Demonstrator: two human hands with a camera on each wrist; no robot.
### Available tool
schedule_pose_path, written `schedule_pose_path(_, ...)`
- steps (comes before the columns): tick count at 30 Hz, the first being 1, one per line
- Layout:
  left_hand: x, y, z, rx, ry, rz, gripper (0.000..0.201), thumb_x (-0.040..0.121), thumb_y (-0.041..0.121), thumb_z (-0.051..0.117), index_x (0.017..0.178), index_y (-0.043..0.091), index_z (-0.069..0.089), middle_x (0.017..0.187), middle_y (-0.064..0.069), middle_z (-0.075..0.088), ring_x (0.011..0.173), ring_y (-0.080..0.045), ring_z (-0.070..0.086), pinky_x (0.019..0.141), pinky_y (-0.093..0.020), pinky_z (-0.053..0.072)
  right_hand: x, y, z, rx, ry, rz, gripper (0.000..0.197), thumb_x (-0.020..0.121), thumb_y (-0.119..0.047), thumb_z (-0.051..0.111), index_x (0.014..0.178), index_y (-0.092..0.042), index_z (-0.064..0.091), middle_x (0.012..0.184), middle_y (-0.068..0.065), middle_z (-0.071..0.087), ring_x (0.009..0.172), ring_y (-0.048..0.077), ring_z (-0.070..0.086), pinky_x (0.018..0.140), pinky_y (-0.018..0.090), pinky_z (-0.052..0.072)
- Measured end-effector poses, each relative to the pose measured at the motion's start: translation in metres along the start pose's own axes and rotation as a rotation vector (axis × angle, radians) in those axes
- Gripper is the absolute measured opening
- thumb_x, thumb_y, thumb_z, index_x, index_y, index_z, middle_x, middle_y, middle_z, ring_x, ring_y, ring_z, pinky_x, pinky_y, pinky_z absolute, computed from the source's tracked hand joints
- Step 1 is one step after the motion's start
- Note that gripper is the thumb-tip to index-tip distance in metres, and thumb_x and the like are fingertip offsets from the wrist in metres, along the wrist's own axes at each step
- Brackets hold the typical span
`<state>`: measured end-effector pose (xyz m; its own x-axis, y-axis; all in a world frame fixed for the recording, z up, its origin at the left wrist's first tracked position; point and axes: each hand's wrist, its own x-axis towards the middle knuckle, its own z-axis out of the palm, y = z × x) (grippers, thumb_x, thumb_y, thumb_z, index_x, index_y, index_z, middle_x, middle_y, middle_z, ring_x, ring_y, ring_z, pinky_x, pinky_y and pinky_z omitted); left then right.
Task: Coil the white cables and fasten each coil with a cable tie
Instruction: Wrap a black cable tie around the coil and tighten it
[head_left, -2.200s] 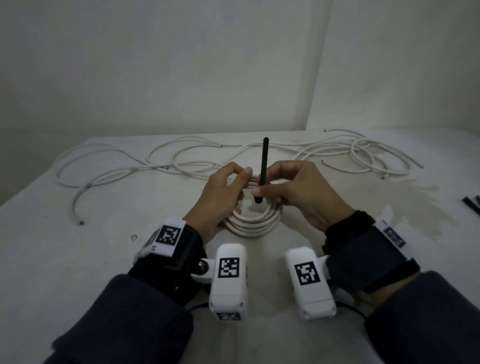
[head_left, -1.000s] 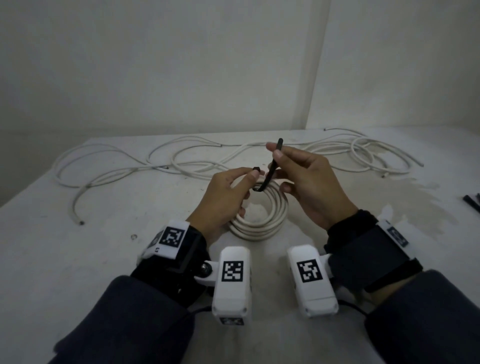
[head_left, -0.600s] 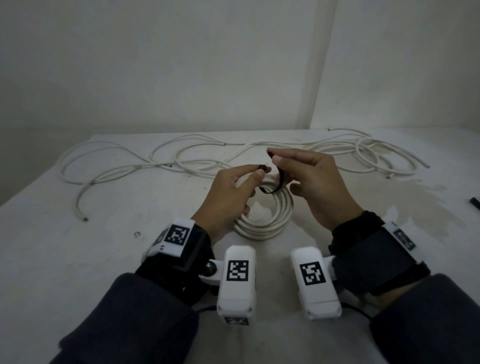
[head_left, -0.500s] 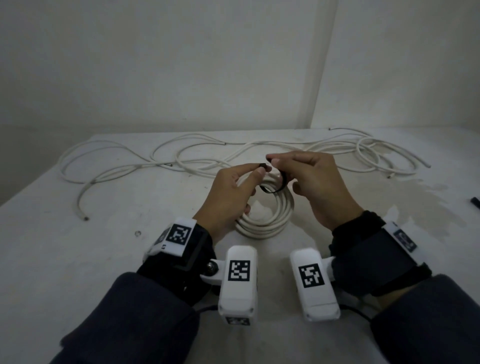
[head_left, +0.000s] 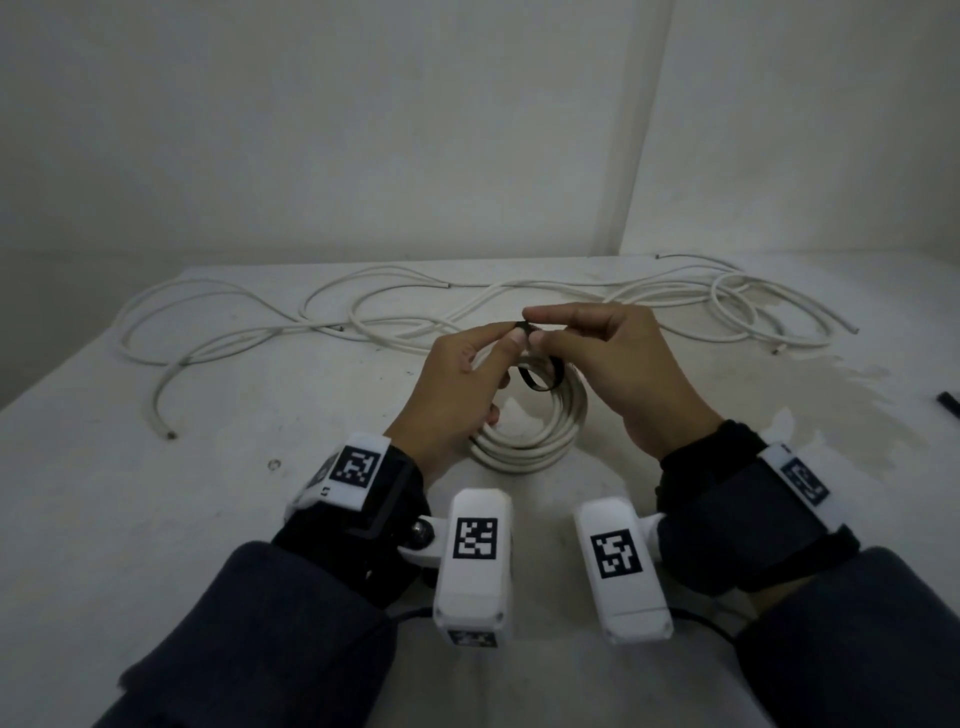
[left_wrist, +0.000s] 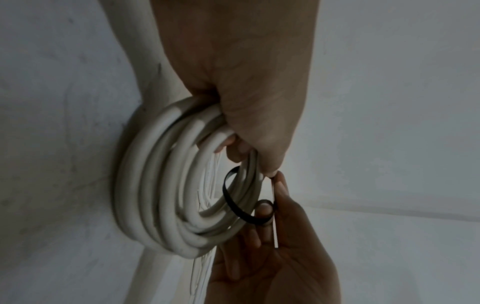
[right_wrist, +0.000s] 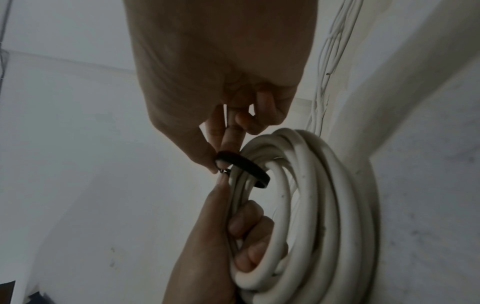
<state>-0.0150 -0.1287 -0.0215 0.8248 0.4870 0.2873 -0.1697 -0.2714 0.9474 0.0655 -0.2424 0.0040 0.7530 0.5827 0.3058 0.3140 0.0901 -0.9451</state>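
A coil of white cable (head_left: 535, 436) stands on edge on the table, and my left hand (head_left: 511, 335) has its lower fingers curled round the coil's top (left_wrist: 161, 195). Thumb and forefinger of that hand pinch the head of a black cable tie (head_left: 540, 383). The tie (left_wrist: 233, 202) loops round the coil's strands. My right hand (head_left: 534, 326) pinches the tie's other end (right_wrist: 249, 166) right against the head, so both hands' fingertips meet above the coil (right_wrist: 311, 205). Whether the tip sits inside the head is hidden by the fingertips.
Loose white cables (head_left: 395, 325) sprawl across the back of the table, with a rough bundle at the back right (head_left: 753, 312) and a cut end at the left (head_left: 169, 434). A black cable tie (head_left: 948, 415) lies at the right edge. Walls rise behind.
The tie stood straight up at first. My right hand bent it over and round the coil's strands, bringing its free end to the head in my left fingers, forming a loop.
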Motion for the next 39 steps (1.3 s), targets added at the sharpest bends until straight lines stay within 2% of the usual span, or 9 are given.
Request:
schedule_pose_path(4,-0.0011,0.0004,-0.0007,0.005,-0.006,0.007,0.023,0.099,0.021,0.047,0.112,0.018,0.067,0.052,0.022,0.057,0.046,0.001,0.046,0.044,-0.020,0.040,-0.0009,-0.0011,-0.0018,0.006,-0.024,0.030,0.019,0.083,0.004,0.065,0.097,-0.006,0.072,0.046,-0.004,0.056,0.042,0.001,0.048,0.045,0.008,0.036)
schedule_pose_path(8,-0.0013,0.0009,-0.0012,-0.005,-0.015,0.006,0.024,0.100,0.020,0.047,0.113,0.017,0.067,0.051,0.020,0.056,0.046,0.000,0.045,0.045,-0.022,0.040,-0.0007,-0.0012,-0.0031,0.012,-0.031,0.034,0.019,0.084,0.003,0.065,0.101,-0.002,0.071,0.040,-0.011,0.050,0.036,-0.001,0.042,0.041,0.006,0.031)
schedule_pose_path(15,-0.0019,0.0012,-0.0025,-0.013,-0.026,-0.001,0.027,0.100,0.021,0.046,0.115,0.013,0.067,0.050,0.021,0.054,0.046,0.000,0.045,0.046,-0.024,0.039,0.0006,-0.0001,-0.0014,-0.032,-0.020,0.005,0.016,0.081,0.003,0.067,0.090,-0.010,0.072,0.042,-0.010,0.051,0.041,0.002,0.044,0.049,0.012,0.038)
schedule_pose_path(21,-0.0009,0.0019,-0.0007,0.019,-0.037,0.018,0.024,0.100,0.021,0.045,0.110,0.017,0.066,0.049,0.021,0.054,0.045,0.000,0.045,0.045,-0.024,0.039,0.0018,0.0024,-0.0015,-0.056,0.000,-0.018,0.016,0.082,-0.002,0.069,0.082,-0.018,0.071,0.047,-0.004,0.053,0.046,0.008,0.047,0.050,0.016,0.040)
schedule_pose_path(24,-0.0001,0.0029,-0.0008,0.066,-0.052,0.038,0.025,0.100,0.021,0.045,0.113,0.017,0.065,0.050,0.022,0.054,0.044,0.001,0.046,0.044,-0.024,0.042,0.0021,0.0031,0.0000,-0.066,0.006,-0.046,0.011,0.083,-0.004,0.069,0.081,-0.015,0.068,0.051,0.002,0.055,0.050,0.013,0.051,0.051,0.019,0.042)
schedule_pose_path(28,0.0011,0.0053,-0.0013,0.108,-0.072,0.057,0.026,0.101,0.020,0.044,0.117,0.016,0.064,0.051,0.024,0.055,0.044,0.001,0.048,0.045,-0.027,0.045,0.0037,0.0053,0.0002,-0.074,0.018,-0.069,0.007,0.085,-0.003,0.068,0.083,-0.009,0.064,0.044,-0.008,0.053,0.043,0.006,0.048,0.047,0.015,0.040)
schedule_pose_path(31,0.0009,0.0064,-0.0016,0.116,-0.081,0.063,0.026,0.101,0.021,0.044,0.116,0.017,0.065,0.051,0.024,0.056,0.043,0.001,0.048,0.044,-0.025,0.045,0.0029,0.0041,-0.0005,-0.087,0.027,-0.096,0.007,0.084,-0.004,0.069,0.081,-0.009,0.064,0.051,0.001,0.056,0.048,0.011,0.051,0.049,0.017,0.041)
schedule_pose_path(36,0.0010,0.0065,-0.0005,0.098,-0.077,0.047,0.028,0.100,0.023,0.044,0.119,0.016,0.064,0.050,0.023,0.055,0.042,0.001,0.048,0.044,-0.024,0.045,0.0014,0.0028,0.0004,-0.080,0.052,-0.122,0.007,0.084,-0.006,0.070,0.078,-0.008,0.067,0.062,0.014,0.064,0.060,0.024,0.059,0.058,0.030,0.048)
schedule_pose_path(39,-0.0001,0.0041,-0.0007,0.054,-0.055,0.030,0.029,0.100,0.023,0.045,0.117,0.013,0.066,0.047,0.020,0.053,0.042,-0.001,0.046,0.047,-0.027,0.044,-0.0001,-0.0007,-0.0037,-0.025,-0.032,-0.070,0.007,0.085,-0.005,0.069,0.091,-0.001,0.070,0.062,0.010,0.067,0.057,0.014,0.062,0.057,0.022,0.050)
